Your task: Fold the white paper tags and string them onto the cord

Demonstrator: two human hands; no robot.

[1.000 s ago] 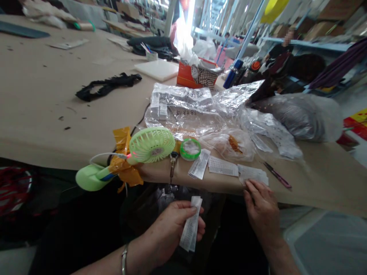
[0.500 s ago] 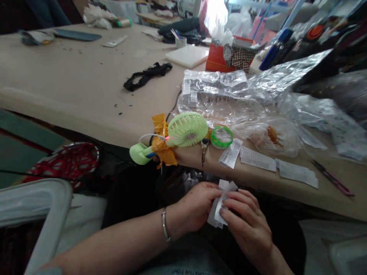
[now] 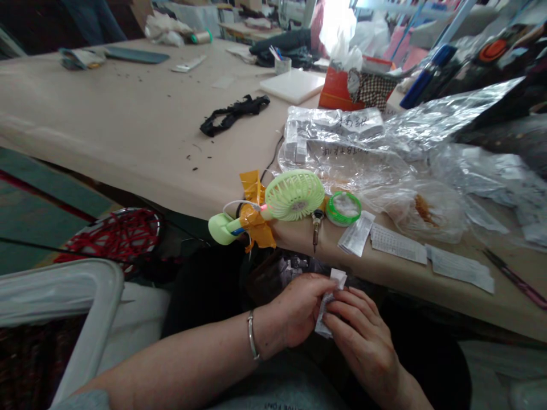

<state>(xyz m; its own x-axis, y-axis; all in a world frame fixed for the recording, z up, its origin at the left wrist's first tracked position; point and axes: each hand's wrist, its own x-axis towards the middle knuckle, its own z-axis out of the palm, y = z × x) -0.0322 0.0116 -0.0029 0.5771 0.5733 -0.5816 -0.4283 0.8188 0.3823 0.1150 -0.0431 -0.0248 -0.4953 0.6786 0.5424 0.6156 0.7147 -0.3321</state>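
Both of my hands are low in front of me, below the table edge, closed on a small stack of white paper labels [image 3: 328,302]. My left hand [image 3: 299,310], with a metal bangle on the wrist, grips the stack from the left. My right hand [image 3: 359,336] pinches it from the right, fingers pressed on the paper. Just above, near the table's front edge, lie more white labels [image 3: 356,234] and two printed slips [image 3: 397,244].
A green hand fan [image 3: 294,195] taped with yellow tape sits at the table's [image 3: 128,131] edge beside a green tape roll [image 3: 343,206]. Clear plastic bags [image 3: 342,148], a black fabric strip [image 3: 233,113], a red tissue box [image 3: 337,91] and small snips [image 3: 515,278] lie farther back. A white basket rim [image 3: 85,319] is at lower left.
A second ago my right hand rested on the slips at the table edge; it has come down to join my left hand on the label stack. The view has swung left.
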